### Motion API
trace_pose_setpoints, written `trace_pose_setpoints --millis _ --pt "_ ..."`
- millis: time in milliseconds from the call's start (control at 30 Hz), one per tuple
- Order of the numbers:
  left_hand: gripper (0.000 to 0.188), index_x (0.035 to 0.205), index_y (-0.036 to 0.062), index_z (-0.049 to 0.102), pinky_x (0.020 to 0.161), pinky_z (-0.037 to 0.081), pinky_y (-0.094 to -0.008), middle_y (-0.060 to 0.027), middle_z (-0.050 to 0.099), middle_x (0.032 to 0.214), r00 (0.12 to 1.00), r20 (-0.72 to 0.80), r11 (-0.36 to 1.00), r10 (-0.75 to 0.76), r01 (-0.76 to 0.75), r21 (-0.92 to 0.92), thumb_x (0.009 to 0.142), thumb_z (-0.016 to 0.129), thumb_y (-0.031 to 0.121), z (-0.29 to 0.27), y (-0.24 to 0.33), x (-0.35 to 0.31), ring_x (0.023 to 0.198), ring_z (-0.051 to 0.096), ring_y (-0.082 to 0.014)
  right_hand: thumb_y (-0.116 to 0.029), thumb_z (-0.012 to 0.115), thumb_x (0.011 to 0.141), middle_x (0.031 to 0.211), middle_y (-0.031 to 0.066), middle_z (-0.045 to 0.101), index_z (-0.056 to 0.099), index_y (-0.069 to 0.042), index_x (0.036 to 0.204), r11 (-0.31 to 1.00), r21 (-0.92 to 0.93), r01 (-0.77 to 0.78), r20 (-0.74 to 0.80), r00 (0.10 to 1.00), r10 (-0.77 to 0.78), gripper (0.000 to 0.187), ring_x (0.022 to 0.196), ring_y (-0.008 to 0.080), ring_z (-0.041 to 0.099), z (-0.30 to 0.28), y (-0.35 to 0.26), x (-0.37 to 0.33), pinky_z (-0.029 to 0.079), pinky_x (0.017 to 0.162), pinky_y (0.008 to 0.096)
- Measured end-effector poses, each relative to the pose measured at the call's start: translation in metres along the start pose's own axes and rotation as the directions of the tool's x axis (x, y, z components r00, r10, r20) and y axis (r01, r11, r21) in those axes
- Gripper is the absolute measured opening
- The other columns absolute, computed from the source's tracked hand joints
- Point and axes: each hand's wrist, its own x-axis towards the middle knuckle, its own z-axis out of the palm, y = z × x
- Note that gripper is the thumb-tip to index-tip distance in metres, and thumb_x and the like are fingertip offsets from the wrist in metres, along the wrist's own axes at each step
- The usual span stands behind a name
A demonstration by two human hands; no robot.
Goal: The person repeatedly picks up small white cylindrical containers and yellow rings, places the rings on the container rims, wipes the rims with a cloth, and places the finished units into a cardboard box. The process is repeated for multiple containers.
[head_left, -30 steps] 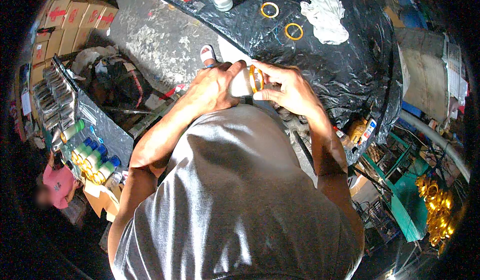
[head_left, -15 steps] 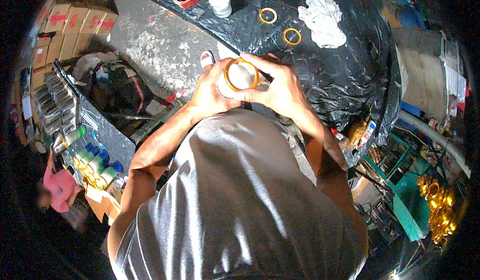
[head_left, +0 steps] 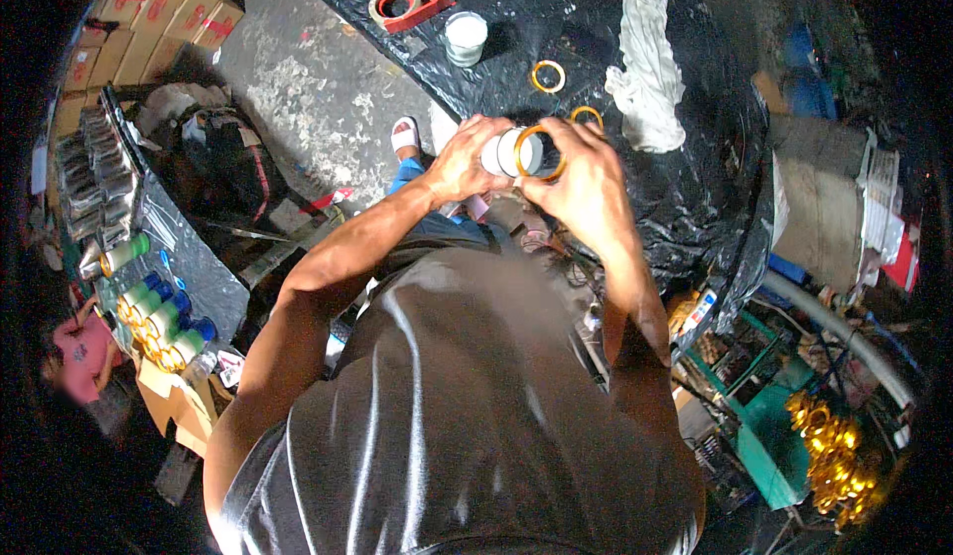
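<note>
So the left hand (head_left: pixel 463 165), just above the middle of the frame, has its fingers wrapped around a whitish, cylindrical container (head_left: pixel 500 154) tipped on its side, and they look clamped on it. The right hand (head_left: pixel 591 180), just to the right, has thumb and fingers pinched on a shiny amber-coloured ring (head_left: pixel 519 144). That ring overlaps the container's right end; can't tell from this angle if it's seated on it or only held up against it.

Both hands are by the near edge of a table covered in crinkly black plastic sheeting (head_left: pixel 700 203). Up top there's a red tape dispenser with a roll on it (head_left: pixel 427 11), a whitish, round tub (head_left: pixel 465 43) just beside it, and a loose pale amber ring (head_left: pixel 534 75). Another orange-amber ring (head_left: pixel 586 110) is partly hidden behind the right hand. Crumpled white cloth (head_left: pixel 647 73) lies upper right. Lower right, a heap of shiny gold rings (head_left: pixel 834 456); far left, a person in a pink shirt (head_left: pixel 87 356).
</note>
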Motion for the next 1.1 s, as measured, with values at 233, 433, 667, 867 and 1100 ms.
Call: trace_pose_setpoints --millis 233,433,667,867,1100 --pt "0.094 0.143 0.003 0.05 0.111 0.049 -0.0485 -0.0229 0.061 0.137 0.935 0.013 0.908 -0.354 0.346 -0.237 0.065 0.099 0.025 0.034 -0.059 0.046 0.13 0.06 -0.0416 -0.021 0.093 0.068 0.114 0.0236 0.071 0.07 0.003 0.117 0.994 0.099 -0.041 0.007 0.999 0.041 0.059 0.107 0.0405 0.07 0.039 0.053 0.114 0.056 0.092 0.0458" --pt "0.097 0.146 0.0031 0.045 0.115 0.046 -0.0475 -0.0226 0.058 0.141 0.976 -0.044 0.967 -0.214 0.205 -0.153 0.067 0.096 0.024 0.042 -0.095 0.049 0.136 0.056 -0.0399 -0.023 0.093 0.072 0.121 0.0248 0.072 0.07 0.006 0.123 0.99 -0.136 0.048 0.115 0.993 -0.033 0.064 0.113 0.04 0.07 0.096 0.062 0.193 0.055 0.099 0.0447" --pt "0.087 0.146 0.0051 0.052 0.115 0.046 -0.046 -0.0224 0.059 0.143 0.813 -0.489 0.948 -0.317 0.28 -0.149 0.072 0.093 0.024 -0.018 -0.119 0.04 0.135 0.058 -0.0395 -0.024 0.094 0.071 0.126 0.024 0.07 0.066 0.004 0.13 0.983 -0.185 0.013 0.201 0.979 0.025 0.071 0.116 0.0405 0.068 0.12 0.072 0.209 0.054 0.1 0.0444" --pt "0.082 0.144 0.0058 0.061 0.115 0.048 -0.0456 -0.018 0.064 0.145 0.835 -0.513 0.979 -0.199 0.145 -0.143 0.076 0.093 0.037 -0.026 -0.145 0.086 0.136 0.06 -0.0372 -0.016 0.088 0.078 0.127 0.0279 0.069 0.064 0.007 0.132 0.976 -0.217 -0.016 0.306 0.948 0.084 0.063 0.119 0.041 0.068 0.125 0.065 0.217 0.053 0.101 0.0438" --pt "0.074 0.142 0.0037 0.063 0.112 0.05 -0.0463 -0.0163 0.068 0.14 0.832 -0.545 0.994 -0.104 0.111 -0.02 0.08 0.089 0.036 -0.022 -0.155 0.085 0.13 0.065 -0.0356 -0.016 0.087 0.081 0.124 0.0292 0.069 0.064 0.009 0.131 0.973 -0.207 0.1 0.284 0.958 -0.038 0.061 0.116 0.0437 0.068 0.135 0.074 0.214 0.054 0.101 0.045"
